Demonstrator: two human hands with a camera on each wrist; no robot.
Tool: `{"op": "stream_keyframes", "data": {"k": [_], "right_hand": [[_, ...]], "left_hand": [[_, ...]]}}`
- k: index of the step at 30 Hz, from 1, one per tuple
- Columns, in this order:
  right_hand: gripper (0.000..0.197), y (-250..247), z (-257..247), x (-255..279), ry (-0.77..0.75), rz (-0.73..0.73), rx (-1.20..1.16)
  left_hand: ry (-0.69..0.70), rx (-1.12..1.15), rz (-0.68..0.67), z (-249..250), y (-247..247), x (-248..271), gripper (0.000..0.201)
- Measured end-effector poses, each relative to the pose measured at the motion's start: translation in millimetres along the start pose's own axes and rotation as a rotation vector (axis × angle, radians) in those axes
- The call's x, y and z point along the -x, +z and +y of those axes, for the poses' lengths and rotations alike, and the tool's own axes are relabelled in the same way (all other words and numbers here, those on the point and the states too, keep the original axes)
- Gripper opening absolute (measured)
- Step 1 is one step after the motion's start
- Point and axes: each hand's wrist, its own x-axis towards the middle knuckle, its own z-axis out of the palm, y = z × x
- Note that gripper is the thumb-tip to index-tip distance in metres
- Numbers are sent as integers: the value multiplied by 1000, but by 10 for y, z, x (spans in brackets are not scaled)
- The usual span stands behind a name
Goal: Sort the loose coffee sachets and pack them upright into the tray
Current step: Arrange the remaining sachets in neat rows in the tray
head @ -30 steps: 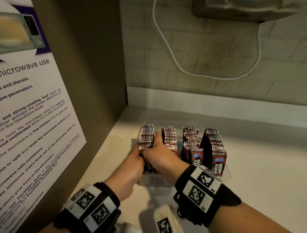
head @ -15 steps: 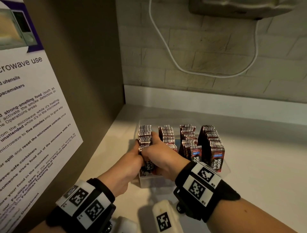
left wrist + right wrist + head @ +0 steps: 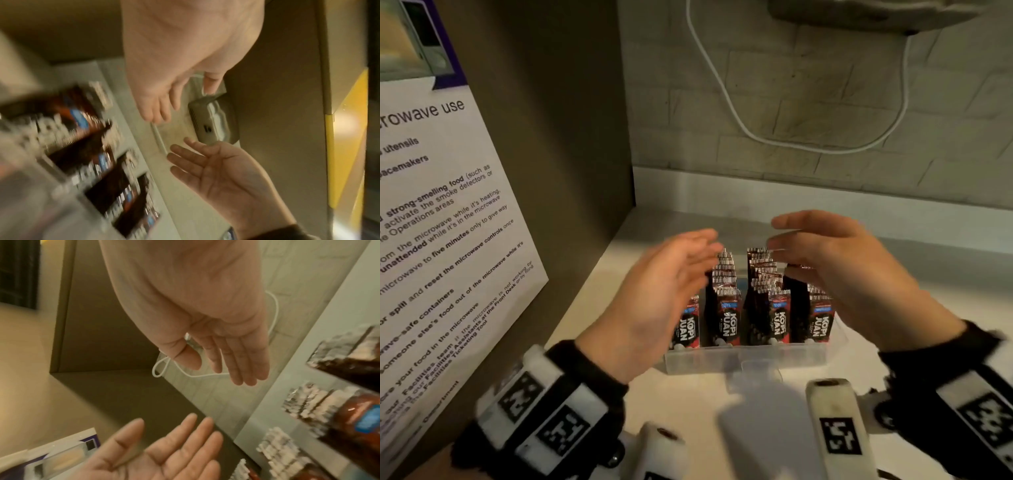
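- Left hand [image 3: 654, 301] raised over the left end of the tray [image 3: 743, 358], palm turned inward, fingers straight and loose; grip released, nothing held.
- Right hand [image 3: 849, 274] raised over the right end of the tray, palm facing the left one, fingers stretched with a slight bend; grip also released and empty.
- Both hands apart from each other, with the rows of sachets [image 3: 774, 301] between and below them.
- Sachets standing upright in four rows inside the clear plastic tray, on the pale bench [image 3: 928, 308] near the back wall.
- Readable on the front sachets: "KOPI JUAN" in white letters, with a small blue label above it, too small to read.
- Readable on the poster [image 3: 441, 222] at the left: "microwave use", "strong-smelling food", "five minutes", "safe containers".
- Square black-and-white markers on both wrist bands [image 3: 544, 407].
- Left wrist view only: a grey box [image 3: 211, 120] mounted on the wall, and a yellow strip [image 3: 347, 139] at the right edge; sachets there strongly blurred.
- Right wrist view: both open palms clearly seen, with a white cable [image 3: 274, 316] looped on the wall behind.
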Motion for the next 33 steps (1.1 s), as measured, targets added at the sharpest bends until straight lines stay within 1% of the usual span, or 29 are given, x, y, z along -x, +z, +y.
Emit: {"op": "stream_keyframes", "data": {"k": [2,3,4,6,9,12,19,22,25,26,28,30,32,33], "right_hand": [[34,-50,101,0,59,20,22],[41,-45,145,12,83,18,23],[47,-24,198,17,101,12,22],[58,33,287,28,120,-17,12],[68,103,358,32,141,-48,62],[74,124,379,5,155,-50,98],[67,50,393,8,117,-13,167],[67,49,402,4,135,-37,199],[66,63,465,-44,119,-27,238],[66,65,480,-61,106,-25,269],[67,72,509,-89,77,-54,359],[61,94,539,-113,58,-90,460],[57,113,578,-142,44,-81,556],[58,117,598,-151,28,-62,590]], "left_hand": [[-122,41,-148,-44,191,-26,71],[-163,47,-193,-69,304,-41,78],[-177,53,-217,-102,414,-58,77],[-155,99,-228,-185,602,-84,69],[-129,116,-163,-295,771,-134,60],[-136,141,-123,-352,813,-199,66],[-142,123,-106,-428,805,-260,64],[-146,143,-107,-499,803,-292,73],[-153,143,-88,-568,819,-333,84],[-159,146,-78,-590,821,-356,82],[-179,159,-60,-576,822,-368,67],[-196,170,-53,-564,823,-380,62],[-218,149,-21,-542,836,-380,57],[-233,126,-9,-516,842,-370,51]]}}
